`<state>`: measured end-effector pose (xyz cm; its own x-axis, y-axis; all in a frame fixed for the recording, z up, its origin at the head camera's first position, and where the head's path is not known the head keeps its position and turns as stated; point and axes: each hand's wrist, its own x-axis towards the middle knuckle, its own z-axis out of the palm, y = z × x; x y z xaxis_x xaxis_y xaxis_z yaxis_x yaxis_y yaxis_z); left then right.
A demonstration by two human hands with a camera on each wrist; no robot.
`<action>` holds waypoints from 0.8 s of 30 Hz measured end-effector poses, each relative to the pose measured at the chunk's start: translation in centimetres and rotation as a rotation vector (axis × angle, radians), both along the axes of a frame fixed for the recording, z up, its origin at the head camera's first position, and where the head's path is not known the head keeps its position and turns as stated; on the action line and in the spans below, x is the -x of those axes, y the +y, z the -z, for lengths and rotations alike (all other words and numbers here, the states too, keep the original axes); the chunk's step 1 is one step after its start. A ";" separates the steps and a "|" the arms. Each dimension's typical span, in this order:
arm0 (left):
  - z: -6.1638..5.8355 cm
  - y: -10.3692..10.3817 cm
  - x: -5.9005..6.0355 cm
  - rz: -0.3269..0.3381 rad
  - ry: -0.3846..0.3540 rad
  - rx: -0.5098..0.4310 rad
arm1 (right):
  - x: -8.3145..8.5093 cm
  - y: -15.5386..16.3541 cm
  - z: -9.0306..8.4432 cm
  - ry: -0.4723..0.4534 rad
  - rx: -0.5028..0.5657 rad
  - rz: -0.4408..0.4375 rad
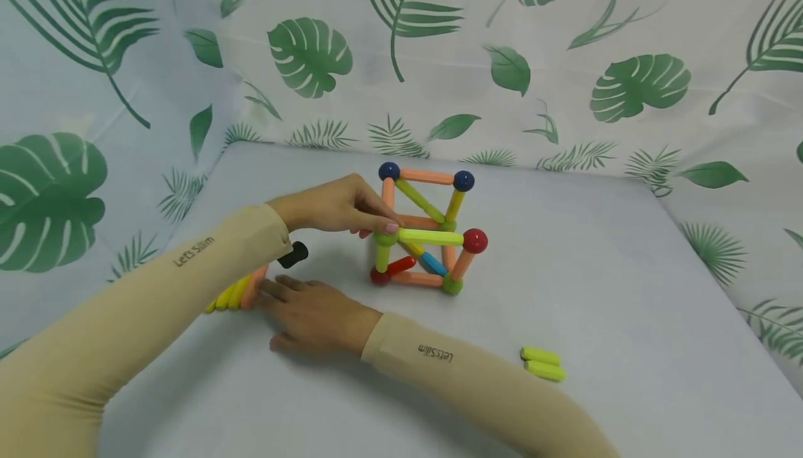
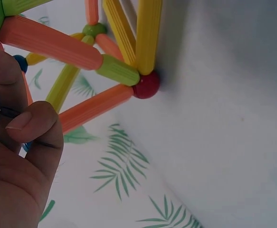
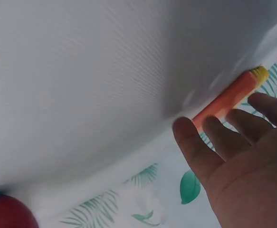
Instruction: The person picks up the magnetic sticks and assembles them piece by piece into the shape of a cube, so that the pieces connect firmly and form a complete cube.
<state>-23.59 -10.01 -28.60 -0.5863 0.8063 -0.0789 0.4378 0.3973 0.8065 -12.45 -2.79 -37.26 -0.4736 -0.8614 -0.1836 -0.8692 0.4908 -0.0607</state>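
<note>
A frame of coloured sticks and balls (image 1: 426, 235) stands mid-table. My left hand (image 1: 376, 224) pinches it at the green joint of its upper front left corner (image 1: 385, 238). In the left wrist view my thumb and fingers (image 2: 14, 109) curl beside orange and yellow sticks that meet at a red ball (image 2: 146, 84). My right hand (image 1: 270, 291) lies flat on the table, arm crossed under the left. Its straight fingertips touch a small row of loose orange and yellow sticks (image 1: 235, 294). In the right wrist view the fingers (image 3: 224, 123) rest against an orange stick (image 3: 228, 97).
A short black piece (image 1: 293, 254) lies between the two hands. Two yellow-green sticks (image 1: 542, 364) lie side by side at the front right. The grey table (image 1: 596, 270) is backed and flanked by a leaf-print cloth (image 1: 502, 60).
</note>
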 end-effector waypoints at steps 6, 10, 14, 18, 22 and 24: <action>-0.2 0.4 -0.2 0.000 0.002 0.008 | 0.3 -0.7 0.4 0.060 0.001 -0.022; -0.2 0.4 -0.3 0.005 -0.003 0.012 | 0.4 -0.7 0.5 0.122 0.055 -0.054; -0.3 0.4 -0.2 -0.001 -0.008 0.017 | 0.3 -0.6 0.4 0.201 0.071 -0.076; -0.3 0.5 -0.2 -0.004 -0.005 0.029 | 0.1 -0.1 0.3 0.290 0.048 -0.116; -0.3 0.4 -0.2 -0.004 0.005 0.041 | -0.4 0.3 0.0 0.345 0.018 -0.158; -0.2 0.4 -0.2 -0.005 0.006 0.044 | -0.7 0.5 -0.1 0.360 -0.005 -0.172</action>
